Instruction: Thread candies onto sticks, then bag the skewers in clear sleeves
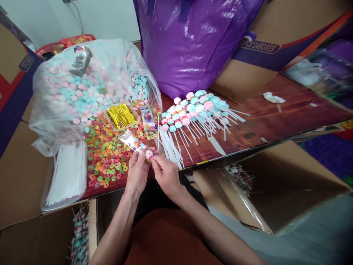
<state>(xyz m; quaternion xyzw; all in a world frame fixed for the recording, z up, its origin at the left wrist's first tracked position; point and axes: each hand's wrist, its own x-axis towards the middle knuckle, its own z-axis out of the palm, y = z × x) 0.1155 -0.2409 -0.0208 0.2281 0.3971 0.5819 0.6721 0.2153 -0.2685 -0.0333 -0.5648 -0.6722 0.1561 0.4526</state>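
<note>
Between both hands is a candy skewer in a clear plastic wrapper, its far end pointing up and left over loose gummy rings. My left hand is closed around the middle of it, thumb on top. At the near end, beside a pink and white piece, my right hand pinches the wrapper; its fingertips are partly hidden. Just beyond lie an open box of gold twist ties and a small printed card pack. To the right, finished-looking candy skewers lie piled with white sticks toward me.
A large clear bag of pastel candies fills the back left, with a tray of white sticks before it. Behind stands a purple bag. Below the table edge, open cardboard boxes hold wrapped skewers. Crumpled tissue lies right.
</note>
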